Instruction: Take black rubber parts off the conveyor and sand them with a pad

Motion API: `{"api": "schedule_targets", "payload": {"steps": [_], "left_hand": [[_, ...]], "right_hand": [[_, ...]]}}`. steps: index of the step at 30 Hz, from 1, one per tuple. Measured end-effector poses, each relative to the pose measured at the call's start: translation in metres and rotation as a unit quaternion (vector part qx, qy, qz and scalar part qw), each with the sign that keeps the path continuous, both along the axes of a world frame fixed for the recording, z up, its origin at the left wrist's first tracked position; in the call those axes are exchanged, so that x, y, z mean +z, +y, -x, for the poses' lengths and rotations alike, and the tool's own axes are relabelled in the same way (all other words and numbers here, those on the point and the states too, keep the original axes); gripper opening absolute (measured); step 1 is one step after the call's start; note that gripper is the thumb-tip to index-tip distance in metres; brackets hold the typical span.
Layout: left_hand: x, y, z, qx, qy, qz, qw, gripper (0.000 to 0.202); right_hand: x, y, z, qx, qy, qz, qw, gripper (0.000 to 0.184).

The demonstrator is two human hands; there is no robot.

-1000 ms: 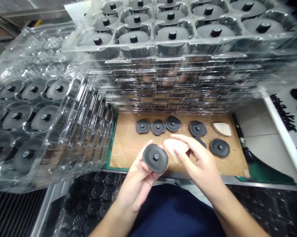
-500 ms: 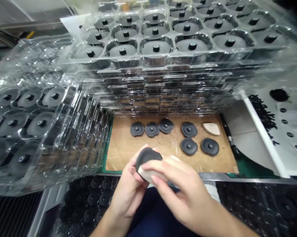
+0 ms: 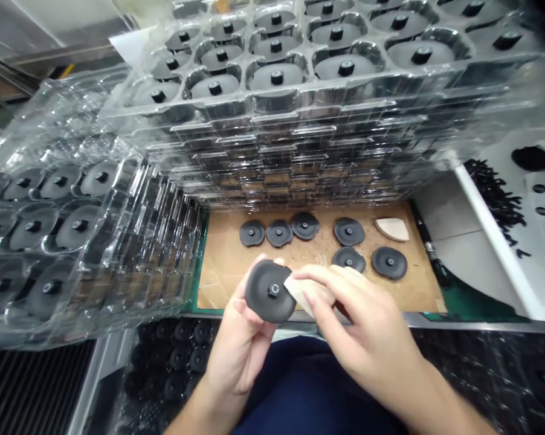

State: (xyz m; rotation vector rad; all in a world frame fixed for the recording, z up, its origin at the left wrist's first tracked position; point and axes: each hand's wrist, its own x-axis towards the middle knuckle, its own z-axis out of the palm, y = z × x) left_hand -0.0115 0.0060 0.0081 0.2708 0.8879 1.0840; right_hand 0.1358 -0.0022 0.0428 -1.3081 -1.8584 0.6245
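Observation:
A round black disc [image 3: 263, 305] with a short hub at its centre is gripped by its edge in my left hand [image 3: 243, 344], its hub side facing me. Between the thumb and fingers of my right hand [image 3: 363, 320] is a pale, cream-coloured pad [image 3: 302, 294]; its tip touches or nearly touches the disc's right edge. Beyond my hands, several similar black discs lie hub up on a brown cardboard sheet [image 3: 222, 275]. Another cream pad [image 3: 393, 229] rests at the sheet's far right.
A tall stack of clear plastic trays [image 3: 272, 115] filled with discs stands behind the cardboard. More stacked trays [image 3: 132, 241] rise at the left. At the right are a white panel [image 3: 499, 241] and a heap of small black parts [image 3: 496, 199]. Disc-filled trays [image 3: 173, 362] lie below the table edge.
The disc has turned so its hub side faces me. My right hand with the pad has moved off the disc's face to its right edge.

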Motion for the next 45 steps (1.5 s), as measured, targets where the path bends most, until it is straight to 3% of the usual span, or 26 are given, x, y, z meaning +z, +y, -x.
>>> {"api": "schedule_targets", "payload": {"steps": [3,5,9,12,14,17,21,23,25,29,32,34,37,42,45], "left_hand": [[-0.004,-0.001,-0.001,-0.001,0.0,0.017,1.0,0.061],[-0.007,0.001,-0.001,0.015,-0.001,0.029,0.999,0.064],[-0.011,0.004,0.002,0.062,-0.016,0.047,0.997,0.071],[-0.012,0.006,0.006,0.072,-0.032,0.057,0.995,0.073],[-0.013,0.007,0.008,0.074,-0.04,0.059,0.995,0.07],[-0.014,0.006,0.01,0.064,-0.042,0.054,0.996,0.061],[-0.018,0.001,0.009,0.049,-0.036,0.02,0.998,0.052],[-0.019,-0.001,0.009,0.022,-0.04,0.016,0.999,0.045],[-0.02,-0.001,0.01,-0.013,-0.026,0.025,0.999,0.042],[-0.015,0.0,0.008,-0.03,0.022,0.042,0.998,0.046],[-0.008,0.001,0.004,-0.049,-0.001,0.038,0.998,0.045],[-0.004,0.002,0.004,-0.046,-0.012,0.035,0.998,0.047],[-0.002,0.004,0.008,-0.038,-0.014,0.038,0.998,0.051],[-0.006,0.009,0.006,-0.04,-0.046,0.02,0.998,0.056],[-0.005,0.009,0.003,-0.041,-0.039,0.033,0.998,0.054]], "right_hand": [[-0.004,0.004,-0.002,0.031,0.007,-0.011,0.999,0.021],[-0.016,0.01,-0.005,0.027,0.032,0.026,0.999,0.02],[-0.069,0.018,-0.011,-0.095,0.025,0.098,0.99,0.023],[-0.112,0.007,-0.007,-0.058,0.024,0.129,0.99,0.022],[-0.125,-0.001,-0.004,-0.033,0.029,0.144,0.989,0.02],[-0.108,0.0,-0.003,-0.041,0.041,0.156,0.986,0.02],[-0.044,0.017,0.006,-0.064,0.089,0.104,0.989,0.02],[-0.019,0.019,0.016,-0.016,0.094,0.026,0.995,0.02],[-0.007,0.017,0.025,0.033,0.073,-0.004,0.997,0.022],[-0.006,0.018,0.032,0.083,0.033,0.049,0.995,0.021],[-0.004,0.021,0.032,0.038,0.016,-0.024,0.999,0.024],[-0.001,0.018,0.028,0.056,0.029,-0.041,0.997,0.025],[0.0,0.006,0.012,0.091,0.049,0.021,0.994,0.023],[-0.021,-0.01,-0.016,-0.102,0.077,0.105,0.986,0.018],[-0.038,-0.012,-0.023,-0.157,0.102,0.14,0.972,0.017]]}}
